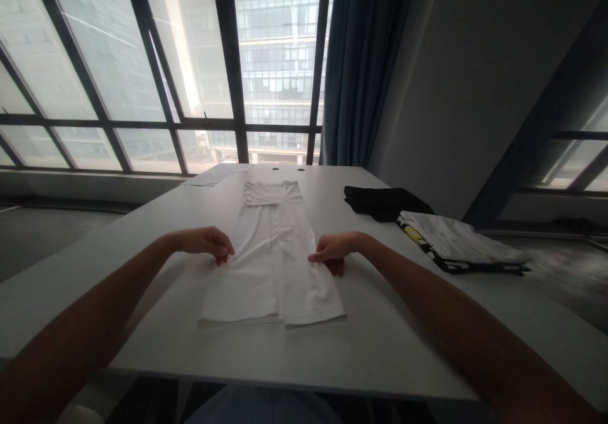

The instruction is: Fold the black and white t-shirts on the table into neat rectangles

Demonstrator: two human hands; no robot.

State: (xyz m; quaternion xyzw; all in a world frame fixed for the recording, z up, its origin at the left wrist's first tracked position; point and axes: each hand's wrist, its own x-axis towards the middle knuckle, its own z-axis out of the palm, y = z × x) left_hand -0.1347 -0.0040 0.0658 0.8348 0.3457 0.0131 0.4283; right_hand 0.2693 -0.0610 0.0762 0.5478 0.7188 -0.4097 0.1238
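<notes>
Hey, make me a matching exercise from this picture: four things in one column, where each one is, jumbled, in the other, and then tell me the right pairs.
Things
1. White garment
2. Black folded cloth
3. Dark blue curtain
4. Pale sheets

Places
A. Near the far left corner of the table
B. Hanging beside the windows
C. Laid out between the left hand and the right hand
D. On the right side, just beyond a white-topped folded pile

Right pairs: 1-C, 2-D, 3-B, 4-A
</notes>
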